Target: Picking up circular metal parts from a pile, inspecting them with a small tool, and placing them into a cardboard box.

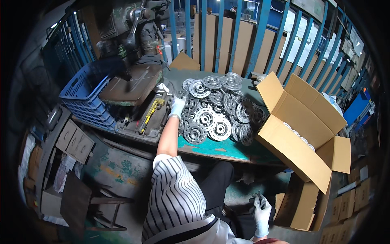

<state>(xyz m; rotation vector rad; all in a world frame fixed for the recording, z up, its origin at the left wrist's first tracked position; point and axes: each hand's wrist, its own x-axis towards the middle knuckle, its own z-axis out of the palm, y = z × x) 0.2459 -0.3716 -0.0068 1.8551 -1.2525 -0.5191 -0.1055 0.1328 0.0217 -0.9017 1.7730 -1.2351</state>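
Note:
My left hand (177, 107), in a white glove, reaches to the left edge of a heap of round metal discs (205, 117). Its fingers are bent at the heap, and what lies in them is hard to make out. These discs are silver-grey, with spoke-like openings and a central hub, and they overlap in several layers on the green workbench (219, 151). Low at the right, beside my leg, my gloved right hand (262, 212) is closed around a thin metal rod (259, 194) that points upward. The rod's lower end is hidden by the fingers.
Right of the heap an open cardboard box (294, 148) holds some discs, above another carton (298, 203). On the left are a blue plastic crate (87, 95), a machine table (132, 85) and a yellow-handled tool (151, 116). Blue bars (256, 36) stand behind the bench.

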